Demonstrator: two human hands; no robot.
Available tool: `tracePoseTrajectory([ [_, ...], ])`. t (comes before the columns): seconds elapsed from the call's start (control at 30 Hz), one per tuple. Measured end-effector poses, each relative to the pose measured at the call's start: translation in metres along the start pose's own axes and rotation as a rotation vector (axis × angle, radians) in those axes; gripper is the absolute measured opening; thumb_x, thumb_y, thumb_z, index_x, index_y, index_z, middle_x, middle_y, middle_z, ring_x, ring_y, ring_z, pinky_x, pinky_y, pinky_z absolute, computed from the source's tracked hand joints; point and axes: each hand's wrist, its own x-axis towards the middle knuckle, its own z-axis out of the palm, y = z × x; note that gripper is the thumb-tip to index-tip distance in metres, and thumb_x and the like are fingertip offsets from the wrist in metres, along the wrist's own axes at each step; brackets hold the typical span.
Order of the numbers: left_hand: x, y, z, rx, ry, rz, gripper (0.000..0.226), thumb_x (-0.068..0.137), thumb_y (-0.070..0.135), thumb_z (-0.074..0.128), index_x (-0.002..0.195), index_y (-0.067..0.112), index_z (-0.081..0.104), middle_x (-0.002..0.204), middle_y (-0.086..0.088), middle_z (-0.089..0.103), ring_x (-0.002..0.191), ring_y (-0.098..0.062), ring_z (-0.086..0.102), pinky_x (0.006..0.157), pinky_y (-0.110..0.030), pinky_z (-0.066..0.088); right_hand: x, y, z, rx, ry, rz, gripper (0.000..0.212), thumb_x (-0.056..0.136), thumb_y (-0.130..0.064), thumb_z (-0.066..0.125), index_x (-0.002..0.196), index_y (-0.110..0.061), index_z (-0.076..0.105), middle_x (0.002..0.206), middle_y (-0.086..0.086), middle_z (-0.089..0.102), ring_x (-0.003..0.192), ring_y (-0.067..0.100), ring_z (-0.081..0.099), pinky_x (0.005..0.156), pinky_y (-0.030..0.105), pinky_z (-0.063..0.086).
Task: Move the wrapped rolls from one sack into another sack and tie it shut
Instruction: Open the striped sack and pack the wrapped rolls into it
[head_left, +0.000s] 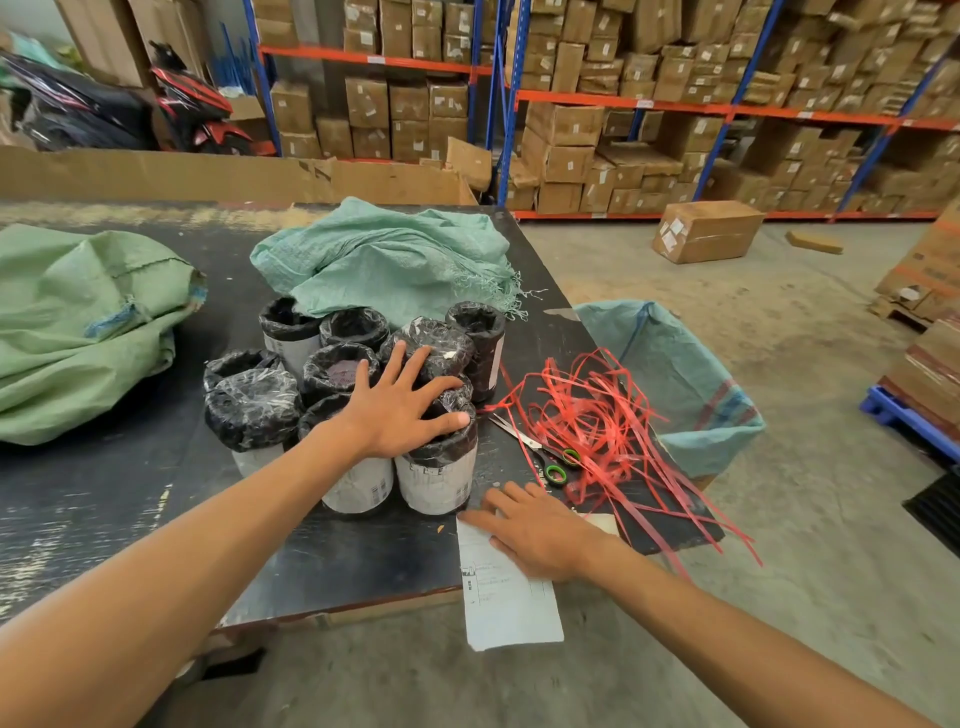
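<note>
Several wrapped rolls (254, 405), black plastic on top and white labels below, stand upright in a cluster on the dark table (104, 499). My left hand (405, 405) lies flat with spread fingers on top of the front rolls. My right hand (535, 525) rests flat on a sheet of paper (509, 608) that hangs over the table's front edge. A crumpled teal sack (384, 254) lies behind the rolls. A larger green sack (78, 322) sits at the table's left. A blue-green sack (680, 379) stands open beside the table's right edge.
A tangle of red plastic ties (597, 415) lies on the table's right part, trailing over the edge. Scissors (540, 452) with green handles lie beside them. Shelves of cardboard boxes (623, 119) fill the back; a loose box (706, 231) sits on the concrete floor.
</note>
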Motion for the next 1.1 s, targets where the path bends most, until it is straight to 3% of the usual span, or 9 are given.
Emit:
tracePoseTrajectory([
  [0.27, -0.002, 0.000, 0.003, 0.003, 0.049, 0.001, 0.081, 0.073, 0.088, 0.006, 0.145, 0.054, 0.025, 0.166, 0.002, -0.010, 0.150, -0.026, -0.021, 0.116, -0.065, -0.005, -0.011, 0.000, 0.020, -0.186, 0.067, 0.062, 0.051, 0.102, -0.046, 0.029, 0.148, -0.025, 0.040, 0.132, 0.000, 0.057, 0.113, 0.025, 0.053, 0.101, 0.045, 0.039],
  [0.43, -0.002, 0.001, 0.004, 0.004, 0.052, -0.003, 0.077, 0.077, 0.086, 0.008, 0.145, 0.054, 0.025, 0.166, 0.002, -0.010, 0.150, -0.026, -0.021, 0.117, -0.064, -0.005, -0.016, 0.002, 0.017, -0.023, -0.111, 0.126, 0.070, 0.095, -0.061, -0.001, 0.157, -0.030, 0.012, 0.155, 0.003, 0.030, 0.142, 0.031, 0.024, 0.118, 0.054, 0.013],
  [0.53, -0.003, 0.001, 0.004, -0.001, 0.062, 0.002, 0.080, 0.075, 0.088, 0.004, 0.145, 0.054, 0.024, 0.166, 0.002, -0.009, 0.150, -0.026, -0.021, 0.117, -0.064, -0.004, -0.014, 0.005, 0.006, -0.026, -0.131, 0.086, 0.074, 0.093, -0.064, 0.001, 0.157, -0.029, 0.014, 0.154, 0.003, 0.029, 0.139, 0.029, 0.023, 0.116, 0.052, 0.014],
  [0.63, -0.004, 0.001, 0.005, -0.013, 0.092, 0.004, 0.080, 0.076, 0.087, 0.006, 0.147, 0.053, 0.022, 0.166, 0.003, -0.006, 0.151, -0.025, -0.019, 0.117, -0.064, -0.003, -0.011, 0.012, -0.004, 0.011, -0.111, 0.049, 0.065, 0.099, -0.063, 0.012, 0.152, -0.031, 0.032, 0.145, -0.001, 0.039, 0.131, 0.024, 0.029, 0.110, 0.048, 0.020],
  [0.73, -0.004, -0.001, 0.005, -0.076, 0.131, 0.020, 0.074, 0.082, 0.083, 0.014, 0.149, 0.052, 0.019, 0.166, 0.005, -0.003, 0.151, -0.023, -0.015, 0.118, -0.062, -0.003, -0.005, 0.015, -0.020, 0.163, 0.123, 0.092, 0.051, 0.100, -0.051, 0.024, 0.119, -0.028, 0.065, 0.116, -0.009, 0.058, 0.111, 0.010, 0.042, 0.100, 0.039, 0.031],
  [0.83, -0.002, -0.008, 0.005, -0.276, 0.252, 0.050, 0.075, 0.084, 0.082, 0.015, 0.149, 0.046, 0.027, 0.166, 0.003, 0.009, 0.153, -0.021, -0.001, 0.120, -0.060, 0.006, 0.012, 0.017, -0.049, 0.424, 0.521, 0.238, 0.030, 0.100, -0.040, 0.039, 0.089, -0.023, 0.061, 0.086, -0.013, 0.057, 0.084, 0.003, 0.046, 0.082, 0.033, 0.034],
  [0.9, -0.002, -0.016, -0.002, -0.421, 0.380, 0.055, 0.074, 0.087, 0.078, 0.019, 0.145, 0.038, 0.040, 0.162, -0.002, 0.023, 0.151, -0.023, 0.014, 0.119, -0.055, 0.020, 0.029, 0.019, -0.071, 0.520, 0.614, 0.232, 0.022, 0.099, -0.039, 0.044, 0.103, -0.024, 0.059, 0.094, -0.014, 0.057, 0.088, 0.004, 0.051, 0.082, 0.032, 0.040],
  [1.0, -0.003, -0.031, -0.017, -0.321, 0.514, 0.010, 0.062, 0.091, 0.066, 0.029, 0.137, 0.032, 0.052, 0.154, -0.005, 0.039, 0.146, -0.025, 0.029, 0.116, -0.053, 0.028, 0.058, 0.019, -0.099, 0.568, 0.518, 0.146, 0.041, 0.097, -0.049, 0.045, 0.129, -0.025, 0.053, 0.119, -0.010, 0.053, 0.110, 0.009, 0.050, 0.097, 0.030, 0.043],
  [1.1, -0.011, -0.050, -0.017, -0.169, 0.389, -0.184, 0.049, 0.097, 0.056, 0.038, 0.141, 0.037, 0.046, 0.158, -0.001, 0.031, 0.149, -0.029, 0.018, 0.116, -0.060, 0.017, 0.088, 0.018, -0.107, 0.475, 0.320, 0.105, 0.058, 0.093, -0.068, 0.038, 0.137, -0.032, 0.048, 0.131, -0.005, 0.049, 0.125, 0.015, 0.044, 0.106, 0.039, 0.038],
])
